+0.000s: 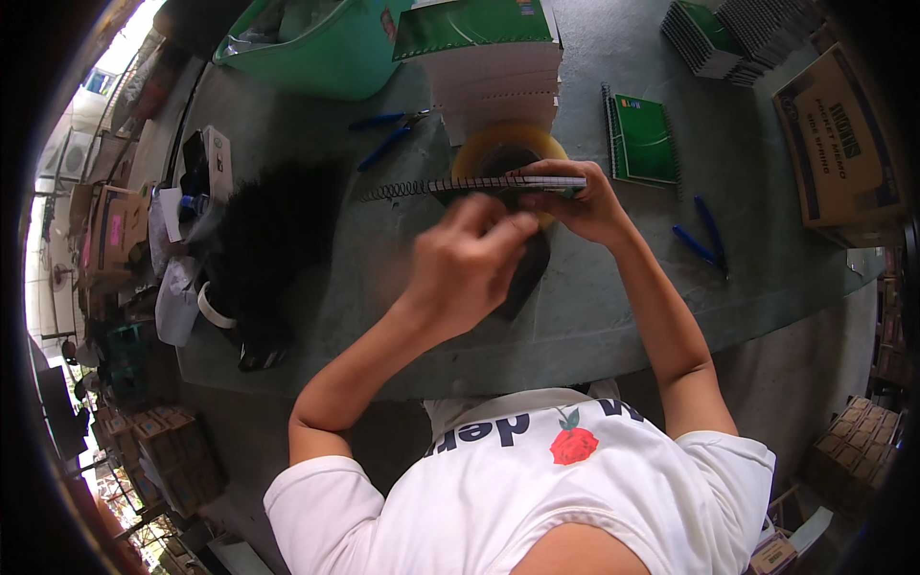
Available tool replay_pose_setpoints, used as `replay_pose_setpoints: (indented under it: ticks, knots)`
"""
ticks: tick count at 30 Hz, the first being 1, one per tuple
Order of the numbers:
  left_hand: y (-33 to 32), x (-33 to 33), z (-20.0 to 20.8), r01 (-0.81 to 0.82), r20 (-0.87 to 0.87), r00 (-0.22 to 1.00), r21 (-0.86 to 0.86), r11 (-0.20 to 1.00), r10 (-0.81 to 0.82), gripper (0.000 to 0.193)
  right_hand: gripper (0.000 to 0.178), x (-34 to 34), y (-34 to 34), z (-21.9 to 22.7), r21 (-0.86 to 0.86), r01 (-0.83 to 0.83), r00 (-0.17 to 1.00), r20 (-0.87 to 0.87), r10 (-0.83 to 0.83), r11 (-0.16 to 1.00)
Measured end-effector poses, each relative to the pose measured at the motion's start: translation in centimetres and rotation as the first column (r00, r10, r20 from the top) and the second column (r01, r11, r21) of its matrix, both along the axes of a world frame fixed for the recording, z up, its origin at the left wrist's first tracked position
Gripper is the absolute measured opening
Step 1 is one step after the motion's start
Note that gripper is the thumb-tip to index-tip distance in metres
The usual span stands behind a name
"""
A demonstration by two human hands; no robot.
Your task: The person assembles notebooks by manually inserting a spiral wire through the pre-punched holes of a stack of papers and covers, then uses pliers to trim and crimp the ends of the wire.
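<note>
A small spiral notebook [561, 181] is held edge-on over the table, my right hand [589, 209] closed on its right end. A dark wire coil [388, 191] runs along its edge and sticks out past the pages to the left. Just below the coil is my left hand [470, 257], slightly blurred, its fingers curled in and thumb against them. Whether those fingers touch the coil or hold anything is hidden. Behind the notebook lies a wide roll of yellowish clear tape [470, 153]. Beyond it rises a tall stack of green-covered pads [494, 81].
Blue-handled pliers [383, 144] lie left of the stack; another pair [707, 244] is at the right. Green spiral notebooks [644, 139] lie near a cardboard box [843, 144], with more piled notebooks [704, 43] behind. A green tub [316, 62] and a black bristly heap [273, 240] occupy the left.
</note>
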State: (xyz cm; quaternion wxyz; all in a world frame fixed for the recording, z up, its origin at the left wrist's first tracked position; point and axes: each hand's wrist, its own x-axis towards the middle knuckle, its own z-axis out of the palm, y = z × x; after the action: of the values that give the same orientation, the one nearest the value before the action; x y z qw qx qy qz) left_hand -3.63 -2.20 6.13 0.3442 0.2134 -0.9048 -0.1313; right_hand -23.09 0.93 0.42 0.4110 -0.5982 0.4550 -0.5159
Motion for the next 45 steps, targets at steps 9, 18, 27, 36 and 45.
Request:
replay_pose_setpoints:
  ticks: [9, 18, 27, 36, 45]
  knots:
    - [3.3, -0.1, -3.7, -0.002, 0.091, 0.996, 0.224, 0.974, -0.018, 0.035, 0.024, 0.2, 0.1, 0.7, -0.109, 0.069, 0.997, 0.052, -0.064, 0.992]
    - [-3.6, -0.5, -0.2, 0.04, 0.24, 0.97, -0.044, 0.998, -0.029, 0.025, 0.024, 0.6, 1.3, 2.7, -0.144, 0.218, 0.958, -0.155, -0.239, 0.965]
    - [-4.3, -0.9, 0.6, 0.05, 0.264, 0.964, -0.026, 0.998, -0.042, 0.022, 0.023, 0.8, 1.4, 3.0, -0.176, 0.229, 0.937, -0.226, -0.266, 0.957]
    - [-4.9, -1.4, 1.1, 0.151, 0.179, 0.97, 0.099, 0.984, -0.167, 0.018, 0.02, 0.9, 1.0, 2.9, -0.151, 0.227, 0.939, -0.227, -0.257, 0.962]
    - [-5.2, -0.7, 1.4, 0.054, 0.261, 0.964, -0.019, 0.998, -0.047, 0.032, 0.02, 1.7, 0.9, 2.5, -0.162, 0.342, 0.929, -0.091, -0.359, 0.926]
